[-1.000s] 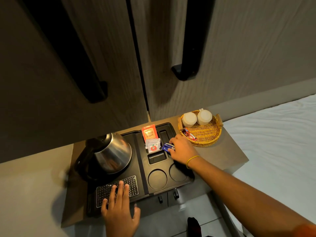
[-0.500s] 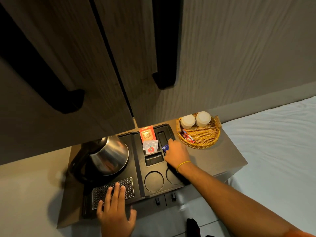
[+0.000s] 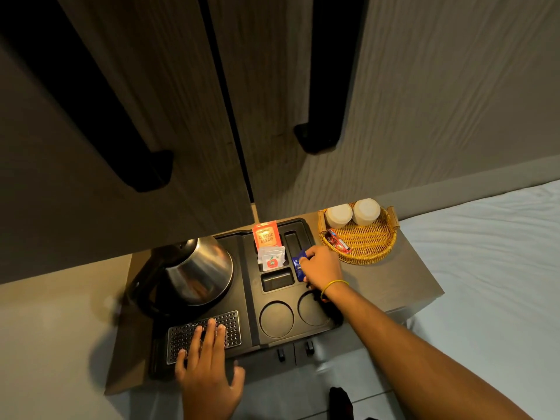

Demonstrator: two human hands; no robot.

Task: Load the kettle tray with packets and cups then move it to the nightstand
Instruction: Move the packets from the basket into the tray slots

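The right hand (image 3: 321,266) has pushed the blue packet (image 3: 298,263) down into its slot, fingers pinched on it. The cups (image 3: 352,214) wait behind it; the left hand (image 3: 209,368) lies flat.

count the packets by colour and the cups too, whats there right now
orange packet: 1
white packets with a red mark: 1 stack, number unclear
blue packet, in the right hand: 1
red packet in the wicker basket: 1
white cups in that basket: 2
total: 6, taking the stack as one
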